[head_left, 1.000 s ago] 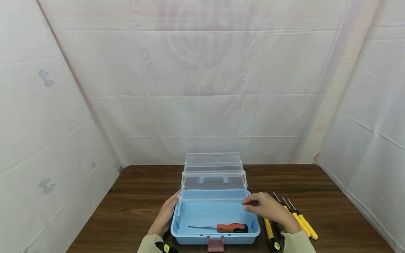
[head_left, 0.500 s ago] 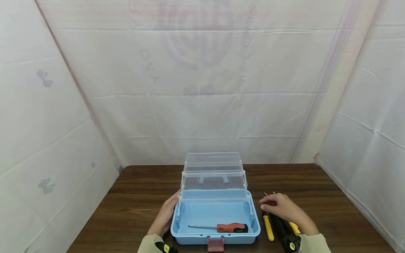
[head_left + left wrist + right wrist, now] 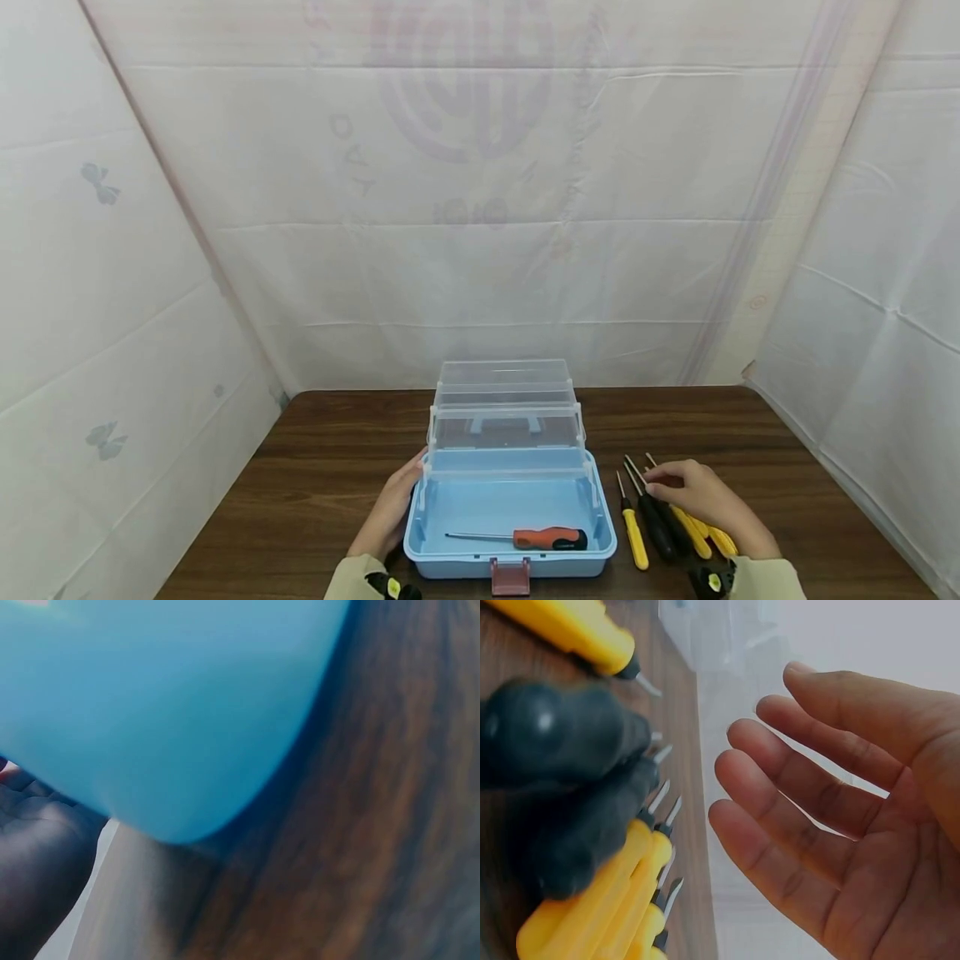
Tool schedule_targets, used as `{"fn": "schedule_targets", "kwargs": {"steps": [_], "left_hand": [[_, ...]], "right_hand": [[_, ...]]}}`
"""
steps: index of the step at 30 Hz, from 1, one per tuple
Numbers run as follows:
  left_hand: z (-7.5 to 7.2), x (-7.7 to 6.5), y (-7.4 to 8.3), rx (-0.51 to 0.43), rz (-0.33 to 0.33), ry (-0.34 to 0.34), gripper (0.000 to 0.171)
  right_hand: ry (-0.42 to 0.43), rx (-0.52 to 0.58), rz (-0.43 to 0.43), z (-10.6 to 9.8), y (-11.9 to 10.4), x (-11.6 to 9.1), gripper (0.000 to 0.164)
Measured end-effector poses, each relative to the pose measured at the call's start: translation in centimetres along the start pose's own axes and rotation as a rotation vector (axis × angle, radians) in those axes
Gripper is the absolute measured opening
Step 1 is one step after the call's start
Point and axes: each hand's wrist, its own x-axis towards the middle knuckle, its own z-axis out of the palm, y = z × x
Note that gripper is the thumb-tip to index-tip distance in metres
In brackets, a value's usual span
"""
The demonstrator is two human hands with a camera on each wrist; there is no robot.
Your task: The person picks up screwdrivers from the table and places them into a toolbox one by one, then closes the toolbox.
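Note:
A light blue toolbox (image 3: 450,569) stands on the table with its clear lid and trays (image 3: 506,429) raised at the back. Inside lies a screwdriver with an orange and black handle (image 3: 536,539), its tip to the left. My left hand (image 3: 392,510) rests along the box's left wall; the left wrist view shows its palm (image 3: 45,855) beside the blue side. My right hand (image 3: 701,493) hovers over screwdrivers right of the box, its fingers loosely bent and holding nothing. Below it lie black-handled screwdrivers (image 3: 657,529) and several yellow-handled screwdrivers (image 3: 622,877), partly hidden in the head view.
A single yellow-handled screwdriver (image 3: 635,537) lies between the box and the black ones. The box's reddish front latch (image 3: 511,577) hangs down. White sheeting (image 3: 480,275) surrounds the dark wooden table (image 3: 300,500) at the back and sides.
My right hand has moved right, from over the box's right side to above the screwdrivers, uncovering the single yellow one and the black handles. My left hand and the box have stayed put.

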Motion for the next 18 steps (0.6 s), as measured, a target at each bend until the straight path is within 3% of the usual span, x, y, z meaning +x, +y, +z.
{"fn": "schedule_targets", "kwargs": {"steps": [12,18], "left_hand": [[0.1,-0.1,0.2,-0.001,-0.008,0.011,0.058],[0.0,-0.1,0.1,-0.001,0.004,0.013,0.060]], "right_hand": [[0.057,-0.006,0.124,-1.0,2.5,-0.5,0.037],[0.064,-0.022,0.134,-1.3,3.5,-0.9,0.039]]}}
